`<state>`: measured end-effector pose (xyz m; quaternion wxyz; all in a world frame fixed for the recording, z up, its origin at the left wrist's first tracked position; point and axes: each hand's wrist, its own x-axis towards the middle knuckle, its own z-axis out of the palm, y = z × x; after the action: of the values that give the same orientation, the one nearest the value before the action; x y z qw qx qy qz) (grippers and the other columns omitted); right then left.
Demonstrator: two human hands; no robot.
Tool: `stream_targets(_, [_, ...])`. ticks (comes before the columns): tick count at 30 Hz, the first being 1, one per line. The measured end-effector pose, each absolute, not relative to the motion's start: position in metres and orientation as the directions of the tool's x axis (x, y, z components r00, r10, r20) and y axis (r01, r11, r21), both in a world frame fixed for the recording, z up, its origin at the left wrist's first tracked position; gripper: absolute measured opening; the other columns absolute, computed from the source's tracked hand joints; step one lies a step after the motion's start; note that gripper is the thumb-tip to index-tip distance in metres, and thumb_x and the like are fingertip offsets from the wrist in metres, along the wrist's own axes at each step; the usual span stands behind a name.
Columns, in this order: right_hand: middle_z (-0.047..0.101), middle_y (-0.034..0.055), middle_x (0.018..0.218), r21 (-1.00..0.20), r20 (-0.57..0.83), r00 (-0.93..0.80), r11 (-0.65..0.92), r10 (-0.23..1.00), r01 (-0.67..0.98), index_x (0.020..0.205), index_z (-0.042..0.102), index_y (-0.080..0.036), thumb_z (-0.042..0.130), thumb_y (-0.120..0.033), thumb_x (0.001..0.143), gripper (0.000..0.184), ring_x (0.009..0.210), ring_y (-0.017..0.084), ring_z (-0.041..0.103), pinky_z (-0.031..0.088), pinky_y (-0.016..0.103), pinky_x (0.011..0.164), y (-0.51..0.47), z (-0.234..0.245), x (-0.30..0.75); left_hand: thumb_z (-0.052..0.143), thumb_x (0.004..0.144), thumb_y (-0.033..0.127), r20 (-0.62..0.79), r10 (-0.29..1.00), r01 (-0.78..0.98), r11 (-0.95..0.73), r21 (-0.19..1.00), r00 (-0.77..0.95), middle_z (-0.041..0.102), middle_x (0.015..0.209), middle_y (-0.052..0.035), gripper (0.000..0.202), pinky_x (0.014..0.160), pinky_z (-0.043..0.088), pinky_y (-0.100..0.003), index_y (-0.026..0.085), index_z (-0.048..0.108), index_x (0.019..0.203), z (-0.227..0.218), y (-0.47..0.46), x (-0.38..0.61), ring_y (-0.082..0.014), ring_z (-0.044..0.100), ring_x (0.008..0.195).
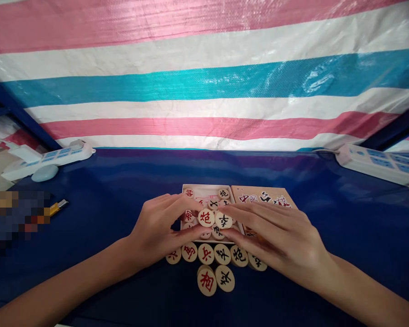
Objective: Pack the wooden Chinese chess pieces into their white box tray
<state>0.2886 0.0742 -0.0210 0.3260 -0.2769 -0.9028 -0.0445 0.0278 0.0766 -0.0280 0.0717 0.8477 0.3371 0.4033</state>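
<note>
Left hand [155, 222] pinches red-marked piece [206, 217]; right hand [291, 238] pinches black-marked piece [224, 220]. Both side by side over white box [206, 186] holding more pieces [224, 194]. Printed lid [259, 193] just right of box; row of pieces [206, 254] along near side, two discs [206, 281] nearer, on blue table [122, 172].

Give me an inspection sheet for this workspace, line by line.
Surface: glossy blue tabletop.
Job's things: open white box containing round pieces; printed lid on its right; row of pieces in front, six tops showing; two nearer pieces.
Clutter: pale rounded object and yellow item at left; beside them, a pixelated area, unreadable.
Grips: left grip pinches a red-marked piece, right grip a black-marked piece, over the box.
Cables: thin pale cable at right power strip; left power strip opposite.
Surroundings: striped sheet behind.
</note>
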Motion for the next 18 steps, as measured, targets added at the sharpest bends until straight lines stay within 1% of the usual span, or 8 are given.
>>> stream_targets(4, [0.073, 0.0003, 0.110, -0.177, 0.611, -0.609, 0.837, 0.506, 0.519, 0.130, 0.059, -0.021, 0.071, -0.022, 0.089, 0.042, 0.104, 0.014, 0.067, 0.052, 0.026, 0.093, 0.0710, -0.0177, 0.2854, 0.080, 0.081, 0.028, 0.649, 0.618, 0.505, -0.770, 0.389, 0.444, 0.069, 0.082, 0.0056, 0.027, 0.062, 0.046, -0.023, 0.022, 0.064, 0.103, -0.0257, 0.0760, 0.0284, -0.0080, 0.056, 0.065])
stream_targets(9, [0.073, -0.0002, 0.102, -0.307, 0.612, -0.531, 0.795, 0.586, 0.524, 0.125, 0.061, -0.023, 0.071, -0.024, 0.089, 0.037, 0.087, 0.011, 0.069, 0.055, 0.023, 0.085, 0.0674, -0.0143, 0.2823, 0.081, 0.080, 0.029, 0.672, 0.600, 0.499, -0.781, 0.375, 0.435, 0.070, 0.082, 0.0046, 0.028, 0.061, 0.046, -0.023, 0.020, 0.065, 0.101, -0.0268, 0.0760, 0.0287, -0.0075, 0.057, 0.065])
stream_targets(12, [0.072, -0.0008, 0.102, -0.366, 0.594, -0.513, 0.776, 0.619, 0.514, 0.122, 0.062, -0.024, 0.070, -0.025, 0.090, 0.033, 0.083, 0.009, 0.067, 0.055, 0.021, 0.080, 0.0665, -0.0130, 0.2806, 0.082, 0.079, 0.027, 0.682, 0.592, 0.479, -0.790, 0.383, 0.431, 0.069, 0.080, 0.0041, 0.029, 0.060, 0.046, -0.023, 0.019, 0.065, 0.102, -0.0292, 0.0749, 0.0281, -0.0076, 0.057, 0.064])
stream_targets(14, [0.071, -0.0010, 0.102, -0.388, 0.591, -0.508, 0.773, 0.627, 0.502, 0.121, 0.062, -0.024, 0.070, -0.025, 0.090, 0.033, 0.081, 0.009, 0.067, 0.054, 0.019, 0.078, 0.0662, -0.0122, 0.2795, 0.082, 0.079, 0.024, 0.689, 0.581, 0.460, -0.800, 0.385, 0.433, 0.069, 0.081, 0.0036, 0.030, 0.061, 0.046, -0.024, 0.019, 0.064, 0.103, -0.0306, 0.0741, 0.0277, -0.0077, 0.057, 0.064])
stream_targets(18, [0.072, -0.0011, 0.104, -0.401, 0.602, -0.496, 0.774, 0.626, 0.491, 0.120, 0.063, -0.023, 0.071, -0.026, 0.089, 0.031, 0.084, 0.008, 0.067, 0.053, 0.018, 0.080, 0.0657, -0.0111, 0.2781, 0.081, 0.079, 0.022, 0.688, 0.586, 0.447, -0.799, 0.402, 0.428, 0.069, 0.081, 0.0027, 0.029, 0.060, 0.046, -0.024, 0.018, 0.064, 0.102, -0.0316, 0.0730, 0.0277, -0.0079, 0.057, 0.064])
